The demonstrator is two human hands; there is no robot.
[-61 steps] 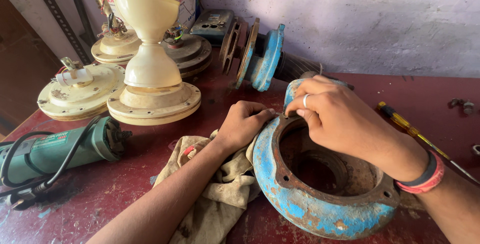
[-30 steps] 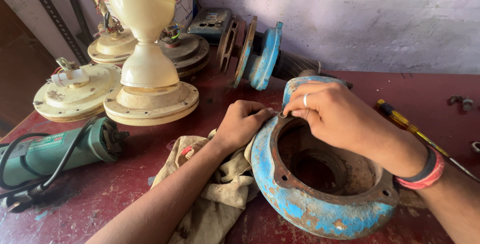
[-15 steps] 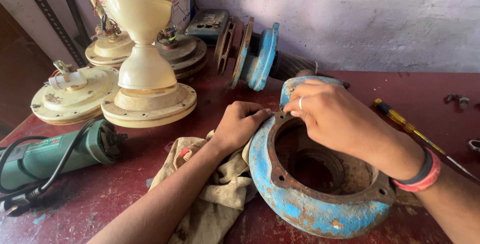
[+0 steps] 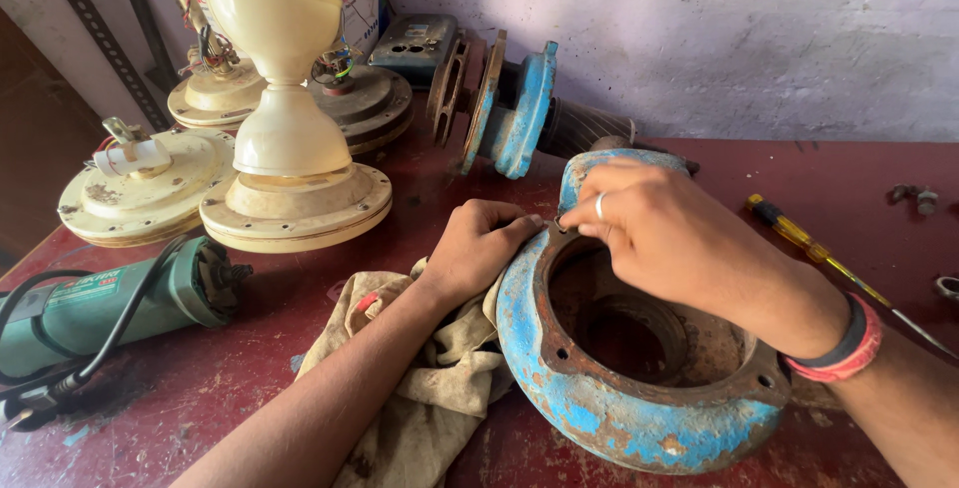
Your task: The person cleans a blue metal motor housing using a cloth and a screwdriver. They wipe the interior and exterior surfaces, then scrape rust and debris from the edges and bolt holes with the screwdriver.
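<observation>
A rusty blue cast-iron pump housing (image 4: 599, 408) lies open side up on the dark red workbench (image 4: 200, 408). My left hand (image 4: 478, 246) is closed against the housing's upper left rim, fingertips at the rusty flange. My right hand (image 4: 669, 238), with a ring and a red and black wristband, rests over the top of the rim, its fingertips pinched beside the left hand's. What the fingers pinch is too small to see. A dirty beige rag (image 4: 420, 388) lies under my left forearm, next to the housing.
A green angle grinder (image 4: 110, 308) with its black cord lies at the left. Cream ceiling-fan motor parts (image 4: 290, 148) stand behind it. Another blue pump part (image 4: 514, 113) leans at the wall. A yellow-handled screwdriver (image 4: 799, 238) and small bolts (image 4: 914, 196) lie at the right.
Both hands stay at the same spot on the rim, fingers shifting only slightly. The view has drifted a little; the housing has not moved.
</observation>
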